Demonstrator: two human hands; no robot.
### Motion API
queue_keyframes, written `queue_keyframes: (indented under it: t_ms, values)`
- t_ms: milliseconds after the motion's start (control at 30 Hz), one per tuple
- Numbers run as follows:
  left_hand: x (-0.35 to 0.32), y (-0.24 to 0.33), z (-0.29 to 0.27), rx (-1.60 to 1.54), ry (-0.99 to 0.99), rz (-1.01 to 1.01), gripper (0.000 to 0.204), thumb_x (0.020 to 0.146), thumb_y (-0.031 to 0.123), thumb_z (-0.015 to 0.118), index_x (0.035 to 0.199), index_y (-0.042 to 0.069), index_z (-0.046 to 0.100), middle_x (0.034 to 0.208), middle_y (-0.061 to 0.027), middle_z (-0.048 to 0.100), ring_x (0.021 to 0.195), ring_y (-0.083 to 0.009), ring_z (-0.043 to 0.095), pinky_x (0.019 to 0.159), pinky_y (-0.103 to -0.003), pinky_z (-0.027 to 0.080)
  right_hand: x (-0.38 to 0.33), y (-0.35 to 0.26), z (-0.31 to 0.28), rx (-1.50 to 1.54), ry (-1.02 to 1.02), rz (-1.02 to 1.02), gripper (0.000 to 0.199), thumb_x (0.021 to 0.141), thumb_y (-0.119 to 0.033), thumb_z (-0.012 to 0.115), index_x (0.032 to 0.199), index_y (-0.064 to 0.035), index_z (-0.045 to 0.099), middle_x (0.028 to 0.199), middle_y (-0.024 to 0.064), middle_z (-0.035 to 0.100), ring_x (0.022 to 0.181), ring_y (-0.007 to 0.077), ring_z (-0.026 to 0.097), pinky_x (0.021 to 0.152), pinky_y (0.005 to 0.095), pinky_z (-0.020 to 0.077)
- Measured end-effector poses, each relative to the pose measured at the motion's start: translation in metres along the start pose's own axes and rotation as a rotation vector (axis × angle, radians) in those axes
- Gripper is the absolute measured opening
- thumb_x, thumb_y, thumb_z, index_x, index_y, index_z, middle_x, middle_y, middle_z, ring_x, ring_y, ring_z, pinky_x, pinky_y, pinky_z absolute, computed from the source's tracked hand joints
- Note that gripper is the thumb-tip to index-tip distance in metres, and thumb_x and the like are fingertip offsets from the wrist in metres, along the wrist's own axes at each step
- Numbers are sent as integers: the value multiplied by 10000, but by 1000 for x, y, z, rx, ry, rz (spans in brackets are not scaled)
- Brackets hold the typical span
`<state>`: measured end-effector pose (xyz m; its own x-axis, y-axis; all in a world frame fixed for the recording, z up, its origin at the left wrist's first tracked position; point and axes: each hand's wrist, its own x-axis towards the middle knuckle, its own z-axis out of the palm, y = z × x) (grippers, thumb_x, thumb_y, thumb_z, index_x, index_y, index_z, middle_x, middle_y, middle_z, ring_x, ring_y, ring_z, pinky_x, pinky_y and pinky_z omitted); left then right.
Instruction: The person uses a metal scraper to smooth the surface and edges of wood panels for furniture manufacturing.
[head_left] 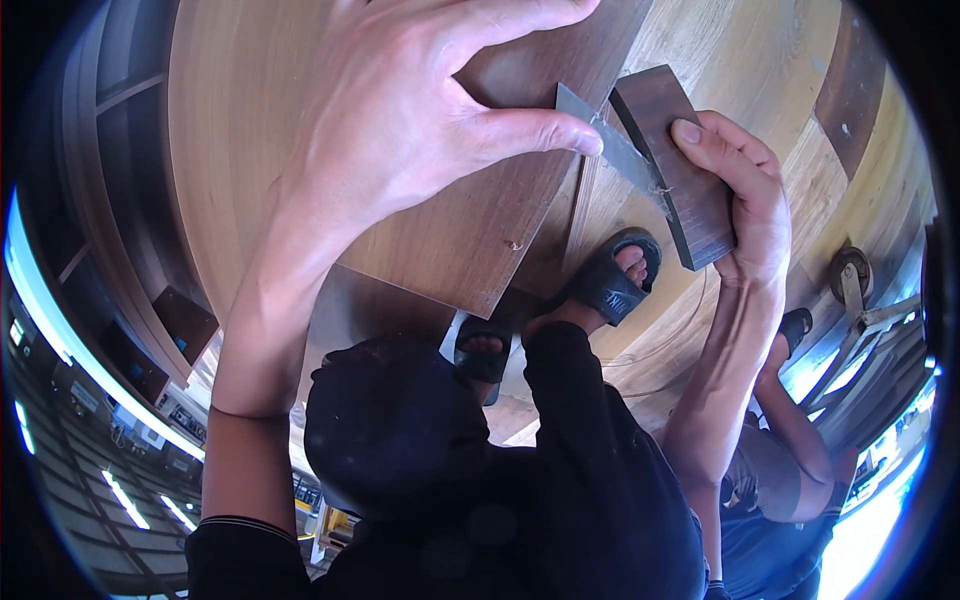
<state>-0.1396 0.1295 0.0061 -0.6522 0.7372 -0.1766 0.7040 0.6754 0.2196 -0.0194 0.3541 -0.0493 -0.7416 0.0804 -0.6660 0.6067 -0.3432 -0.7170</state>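
Toward 9 to 10 o'clock, near the rim, stands a dark shelf-like frame (130, 125). The left hand (385, 120) comes in at 11 o'clock, its thumb and index finger spread wide apart; the other fingers are cut off at the top edge, so I cannot tell how they stand. Below that hand, running toward the middle, lies a brown wood-grain board (450, 240) with a small chip on its face. At 1 o'clock the left thumb tip overlaps a thin grey strip (625, 160), perhaps a blade, with pale shavings clinging to it; whether the thumb presses it is unclear. The strip slants toward 5 o'clock, its lower end meeting or just beside the long edge of a dark wooden block (690, 205) at 2 o'clock. The right hand (757, 200) grips that block, thumb on the near face, fingers curled around the outer side. The step in hand looks like scraping or clearing the block's edge; the next move probably calls for a steady block and a secure hold on the strip, with fingertips clear of its edge.
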Motion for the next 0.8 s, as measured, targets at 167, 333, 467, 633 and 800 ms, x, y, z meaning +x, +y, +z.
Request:
queue_keyframes:
  t_ms: [167,333,467,633,800]
  values:
    - [-6,-6,0,-196,73,0,734,741,512,896,1339,133,707,1554,-139,529,1521,-352,372,1237,-547,213,0,1,0,4,0,-8,220,917,-171,730,1045,4,770,871,71,759,741,110,714,713,219,551]
    - [-2,-1,-2,-99,57,1,729,741,515,895,1330,127,714,1542,-144,542,1512,-354,388,1235,-544,216,3,1,-3,-2,-25,-7,244,946,-162,701,1082,37,735,913,71,757,756,100,705,740,205,561]
    - [-10,-13,12,-203,193,70,725,742,522,892,1319,119,720,1534,-148,549,1510,-354,390,1233,-540,218,3,-1,-5,-2,-30,-13,250,943,-166,704,1085,36,738,913,70,757,756,97,704,739,203,560]
    - [-7,-8,6,-234,144,21,710,753,527,882,1313,119,724,1531,-144,553,1510,-343,392,1232,-538,218,4,-1,-4,-11,-2,-16,259,942,-170,704,1094,38,737,906,67,753,751,96,700,739,202,558]
    - [-7,-8,6,-221,138,7,695,758,532,876,1303,124,732,1525,-133,562,1507,-330,400,1232,-536,222,6,-2,-5,-11,-12,-14,261,942,-168,703,1097,39,737,903,67,751,748,97,697,736,202,556]
